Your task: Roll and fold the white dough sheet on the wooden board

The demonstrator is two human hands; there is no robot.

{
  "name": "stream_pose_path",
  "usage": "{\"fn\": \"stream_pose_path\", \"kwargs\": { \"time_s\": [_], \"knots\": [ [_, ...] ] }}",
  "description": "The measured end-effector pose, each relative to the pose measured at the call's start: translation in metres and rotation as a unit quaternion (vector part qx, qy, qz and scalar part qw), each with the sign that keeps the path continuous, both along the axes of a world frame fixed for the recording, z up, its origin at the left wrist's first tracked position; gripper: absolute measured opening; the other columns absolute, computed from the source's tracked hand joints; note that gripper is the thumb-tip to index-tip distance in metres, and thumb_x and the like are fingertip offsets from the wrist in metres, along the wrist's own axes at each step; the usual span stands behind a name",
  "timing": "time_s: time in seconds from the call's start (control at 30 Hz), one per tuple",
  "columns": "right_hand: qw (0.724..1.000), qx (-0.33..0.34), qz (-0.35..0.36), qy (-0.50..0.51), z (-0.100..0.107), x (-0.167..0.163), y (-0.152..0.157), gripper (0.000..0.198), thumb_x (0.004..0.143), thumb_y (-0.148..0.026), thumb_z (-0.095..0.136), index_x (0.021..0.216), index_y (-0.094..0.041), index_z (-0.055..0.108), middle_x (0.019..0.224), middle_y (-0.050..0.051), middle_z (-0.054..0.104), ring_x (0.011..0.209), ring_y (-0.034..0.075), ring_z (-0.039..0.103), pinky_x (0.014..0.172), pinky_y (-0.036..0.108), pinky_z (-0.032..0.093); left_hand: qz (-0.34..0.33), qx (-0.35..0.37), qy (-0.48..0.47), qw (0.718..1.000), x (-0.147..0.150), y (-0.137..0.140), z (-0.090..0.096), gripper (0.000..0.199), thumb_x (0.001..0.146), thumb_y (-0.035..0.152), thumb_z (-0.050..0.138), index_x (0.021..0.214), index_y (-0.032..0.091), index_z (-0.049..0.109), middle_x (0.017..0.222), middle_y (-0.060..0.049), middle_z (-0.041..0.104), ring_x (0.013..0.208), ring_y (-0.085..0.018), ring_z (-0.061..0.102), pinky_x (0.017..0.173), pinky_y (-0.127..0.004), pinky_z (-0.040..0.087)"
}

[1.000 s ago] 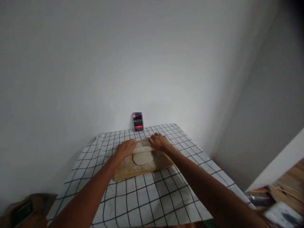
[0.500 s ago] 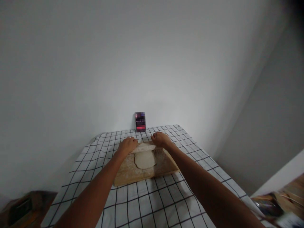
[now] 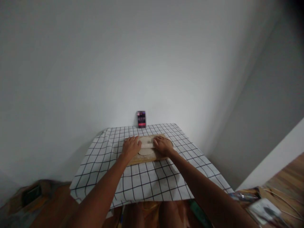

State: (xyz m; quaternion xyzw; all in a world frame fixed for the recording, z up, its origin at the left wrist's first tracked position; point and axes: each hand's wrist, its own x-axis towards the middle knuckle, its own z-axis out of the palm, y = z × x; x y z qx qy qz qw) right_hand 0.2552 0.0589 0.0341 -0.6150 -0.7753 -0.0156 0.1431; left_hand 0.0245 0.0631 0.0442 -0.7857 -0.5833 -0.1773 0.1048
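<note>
A pale, floury rolling pin lies across a flat, light sheet of dough. Dough shows both in front of the pin and behind it. Beneath them is a wooden board dusted with flour. My left hand is on the pin's left end, its fingers bent forward over it and the thumb toward the middle. At the right end, my right hand presses on the pin in the same way. Both palms hide the ends of the pin.
The table wears a white cloth with black grid lines. A dark upright rectangle, blurred out, leans on the wall behind. Several items, including a white object, are at lower right. A brown box sits at lower left.
Both hands have rolled the pin nearer to me, from the far side of the dough to across its middle. My fingers now extend further forward. The view has drawn back, showing the table's front edge.
</note>
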Motion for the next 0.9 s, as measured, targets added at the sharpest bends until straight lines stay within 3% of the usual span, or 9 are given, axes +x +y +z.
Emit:
{"fn": "stream_pose_path", "kwargs": {
  "time_s": [0.13, 0.3, 0.4, 0.53, 0.67, 0.9],
  "knots": [
    [1.0, 0.018, 0.003, -0.001, -0.003, 0.0, -0.012, 0.047, 0.114, -0.043, 0.027, 0.135, -0.026, 0.065, 0.146, 0.008, 0.065, 0.138, 0.023, 0.056, 0.113, 0.041, 0.043, -0.002, -0.002, 0.014, 1.0, 0.001, -0.01, 0.003, 0.045, 0.105, 0.031, 0.043, 0.145, 0.021, 0.062, 0.143, -0.011, 0.069, 0.134, -0.027, 0.061, 0.118, -0.042, 0.043],
    [1.0, 0.017, 0.014, -0.001, -0.001, 0.001, 0.001, 0.046, 0.114, -0.04, 0.028, 0.13, -0.024, 0.069, 0.142, 0.009, 0.068, 0.136, 0.023, 0.057, 0.113, 0.04, 0.043, 0.012, -0.031, 0.021, 0.999, 0.003, -0.002, 0.007, 0.044, 0.106, 0.034, 0.043, 0.14, 0.017, 0.066, 0.137, -0.013, 0.073, 0.131, -0.03, 0.064, 0.115, -0.045, 0.046],
    [1.0, 0.005, 0.023, -0.008, 0.002, 0.002, 0.022, 0.046, 0.114, -0.039, 0.029, 0.125, -0.023, 0.07, 0.136, 0.01, 0.071, 0.131, 0.023, 0.059, 0.112, 0.04, 0.044, 0.026, -0.063, 0.025, 0.997, 0.004, 0.014, 0.009, 0.042, 0.105, 0.034, 0.043, 0.136, 0.02, 0.068, 0.132, -0.013, 0.075, 0.127, -0.029, 0.067, 0.113, -0.046, 0.047],
    [0.999, -0.021, 0.042, -0.006, 0.006, 0.004, 0.06, 0.047, 0.114, -0.042, 0.028, 0.127, -0.025, 0.07, 0.133, 0.009, 0.072, 0.13, 0.024, 0.06, 0.107, 0.038, 0.047, 0.042, -0.123, -0.003, 0.992, 0.003, 0.041, 0.007, 0.045, 0.106, 0.039, 0.039, 0.14, 0.022, 0.064, 0.141, -0.014, 0.071, 0.134, -0.028, 0.062, 0.115, -0.046, 0.045],
    [0.997, -0.039, 0.061, 0.019, 0.01, 0.002, 0.097, 0.055, 0.115, -0.049, 0.024, 0.13, -0.023, 0.07, 0.136, 0.01, 0.071, 0.135, 0.025, 0.058, 0.109, 0.037, 0.045, 0.065, -0.186, -0.054, 0.979, 0.002, 0.069, 0.005, 0.053, 0.106, 0.047, 0.034, 0.147, 0.023, 0.058, 0.153, -0.016, 0.062, 0.143, -0.034, 0.054, 0.118, -0.061, 0.04],
    [0.995, -0.06, 0.071, 0.039, 0.014, -0.006, 0.146, 0.065, 0.114, -0.057, 0.022, 0.121, -0.019, 0.074, 0.132, 0.015, 0.073, 0.123, 0.025, 0.066, 0.102, 0.032, 0.046, 0.1, -0.156, -0.071, 0.98, 0.003, 0.101, 0.01, 0.052, 0.105, 0.039, 0.036, 0.15, 0.021, 0.055, 0.156, -0.018, 0.057, 0.145, -0.039, 0.05, 0.115, -0.074, 0.036]
  ]
}}
